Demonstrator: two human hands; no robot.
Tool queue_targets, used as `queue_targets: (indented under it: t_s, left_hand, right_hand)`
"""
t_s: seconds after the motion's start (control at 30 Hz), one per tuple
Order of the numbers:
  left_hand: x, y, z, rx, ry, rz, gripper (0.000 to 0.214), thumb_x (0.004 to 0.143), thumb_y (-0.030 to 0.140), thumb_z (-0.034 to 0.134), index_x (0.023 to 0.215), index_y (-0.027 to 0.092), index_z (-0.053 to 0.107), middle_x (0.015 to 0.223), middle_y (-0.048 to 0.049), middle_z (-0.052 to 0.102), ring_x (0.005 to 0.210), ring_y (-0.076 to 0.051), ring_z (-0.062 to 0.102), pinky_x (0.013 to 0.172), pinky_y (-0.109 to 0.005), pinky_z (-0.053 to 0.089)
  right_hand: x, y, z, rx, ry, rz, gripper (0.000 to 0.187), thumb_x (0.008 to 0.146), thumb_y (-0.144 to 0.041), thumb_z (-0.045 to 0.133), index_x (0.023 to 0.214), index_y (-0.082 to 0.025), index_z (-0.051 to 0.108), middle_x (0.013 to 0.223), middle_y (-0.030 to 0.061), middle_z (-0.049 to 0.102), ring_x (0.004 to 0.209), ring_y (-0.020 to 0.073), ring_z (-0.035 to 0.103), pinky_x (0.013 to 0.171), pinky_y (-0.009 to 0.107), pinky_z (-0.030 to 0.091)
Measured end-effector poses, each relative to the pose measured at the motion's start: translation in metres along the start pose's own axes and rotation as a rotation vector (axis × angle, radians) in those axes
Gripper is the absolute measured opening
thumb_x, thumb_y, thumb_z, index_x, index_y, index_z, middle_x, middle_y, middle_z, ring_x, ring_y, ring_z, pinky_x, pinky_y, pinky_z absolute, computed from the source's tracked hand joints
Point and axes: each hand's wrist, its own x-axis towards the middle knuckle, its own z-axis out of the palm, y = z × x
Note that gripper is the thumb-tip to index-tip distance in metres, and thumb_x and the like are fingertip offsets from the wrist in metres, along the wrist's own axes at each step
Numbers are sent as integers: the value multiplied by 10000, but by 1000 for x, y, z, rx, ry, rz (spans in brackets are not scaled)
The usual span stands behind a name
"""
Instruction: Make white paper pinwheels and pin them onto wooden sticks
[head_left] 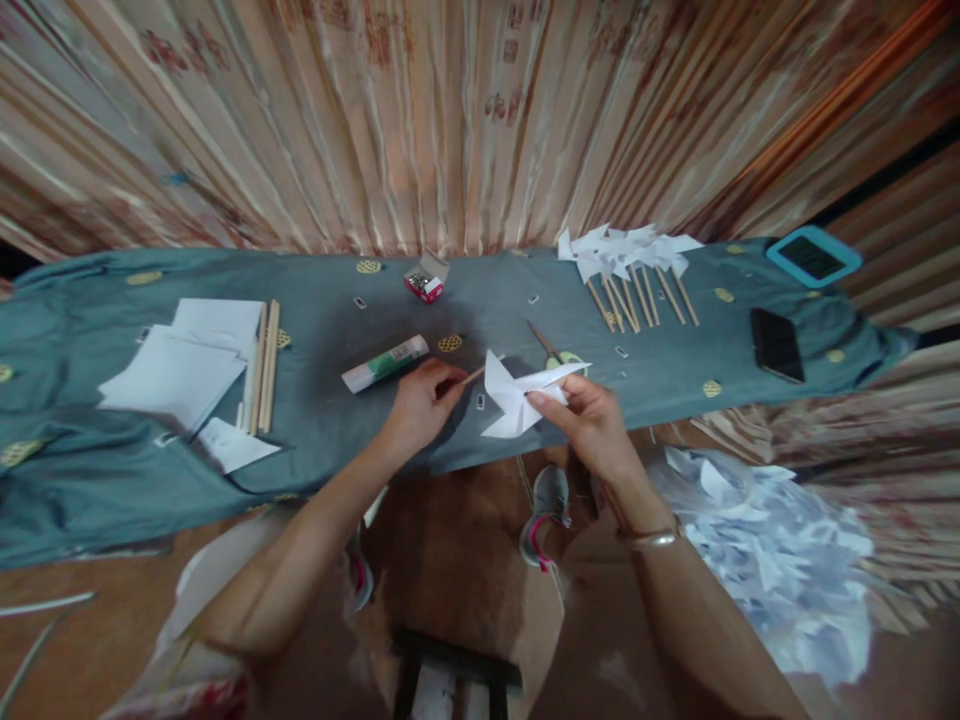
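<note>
A white paper pinwheel [510,405] is pinched at its middle between the thumb and fingers of my right hand [592,415]. My left hand [426,405] is closed around a thin wooden stick [474,375], whose far end points toward the pinwheel; whether the two touch is hard to make out. Just behind the pinwheel lie scissors [555,350] with pale green handles, partly covered by it. A glue stick [385,364] in green and white rests beyond my left hand. Farther back, a small red box [424,280] stands open with tiny metal pieces inside.
Finished pinwheels [622,250] on sticks lie at the back right, near a phone [777,344] and a blue-framed device [814,256]. Paper squares [187,365] and wooden sticks [266,370] lie left on the cloth-covered table [322,300]. A bag of folded paper [772,560] sits below right.
</note>
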Motion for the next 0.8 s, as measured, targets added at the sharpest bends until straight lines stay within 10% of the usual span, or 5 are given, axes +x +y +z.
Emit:
queue_targets:
  t_s: [0.3, 0.8]
  left_hand:
    - [-28, 42, -14, -566, -3, -91, 81, 765, 235, 672, 803, 192, 729, 788, -18, 636, 653, -121, 563, 592, -226, 451]
    - [-32, 52, -19, -699, -137, -233, 184, 735, 312, 725, 611, 176, 719, 572, -13, 605, 519, -111, 499, 519, -226, 430]
  right_hand:
    - [-44, -31, 8, -661, 58, -726, 168, 890, -72, 556, 989, -203, 593, 915, 48, 707, 858, 167, 644, 802, 319, 522]
    - [-34, -30, 5, -759, 123, -831, 287, 835, 9, 606, 1072, -147, 566, 949, 96, 714, 918, 200, 641, 819, 376, 542]
